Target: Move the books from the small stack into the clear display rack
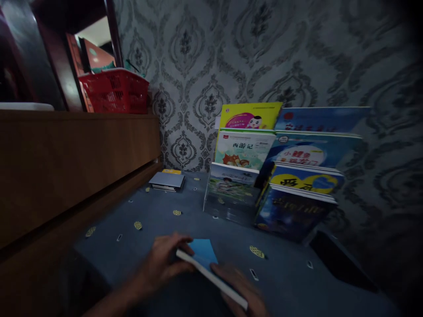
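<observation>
A blue-covered book (pixel 204 254) with white page edges lies low over the blue patterned bed cover (pixel 155 211), near the bottom of the view. My left hand (pixel 161 262) grips its left end with curled fingers. My right hand (pixel 243 290) lies on its right end, fingers on the cover; it is blurred. Beyond the book, a tiered rack (pixel 264 176) against the wall shows several children's books face out, among them a yellow one (pixel 249 115) on top and a dark blue one (pixel 291 211) in front.
A small stack of flat books (pixel 167 180) lies farther back on the cover. A wooden headboard (pixel 76 163) runs along the left, with a red plastic basket (pixel 115 91) on top. Patterned wallpaper (pixel 251 48) closes the back and right.
</observation>
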Action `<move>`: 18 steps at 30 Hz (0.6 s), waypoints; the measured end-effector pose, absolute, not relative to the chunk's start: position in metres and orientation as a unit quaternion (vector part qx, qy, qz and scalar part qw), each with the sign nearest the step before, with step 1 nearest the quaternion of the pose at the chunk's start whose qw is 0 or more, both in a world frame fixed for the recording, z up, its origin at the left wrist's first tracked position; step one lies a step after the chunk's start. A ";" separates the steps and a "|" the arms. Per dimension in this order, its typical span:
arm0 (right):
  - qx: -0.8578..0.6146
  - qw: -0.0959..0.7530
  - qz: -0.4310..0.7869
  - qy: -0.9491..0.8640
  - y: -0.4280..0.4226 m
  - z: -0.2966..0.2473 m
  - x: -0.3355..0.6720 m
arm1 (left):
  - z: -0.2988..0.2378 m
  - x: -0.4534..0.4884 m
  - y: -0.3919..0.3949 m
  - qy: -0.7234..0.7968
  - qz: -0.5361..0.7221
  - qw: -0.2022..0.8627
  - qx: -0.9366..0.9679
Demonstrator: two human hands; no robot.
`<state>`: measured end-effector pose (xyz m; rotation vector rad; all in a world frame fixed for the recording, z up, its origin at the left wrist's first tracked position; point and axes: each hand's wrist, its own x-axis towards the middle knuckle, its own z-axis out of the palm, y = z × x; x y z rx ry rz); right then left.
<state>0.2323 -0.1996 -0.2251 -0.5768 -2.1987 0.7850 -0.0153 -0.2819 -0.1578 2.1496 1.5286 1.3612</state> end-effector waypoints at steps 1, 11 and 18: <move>-0.244 0.361 0.344 -0.831 -0.195 -0.220 0.228 | -0.157 -0.013 -0.271 0.517 0.494 0.117 0.689; -0.297 0.481 0.577 -0.590 -0.146 -0.198 0.166 | -0.176 -0.017 -0.175 0.527 0.656 0.258 0.475; -0.296 0.485 0.663 -0.488 -0.139 -0.208 0.171 | -0.177 0.012 -0.144 0.394 0.727 0.485 0.285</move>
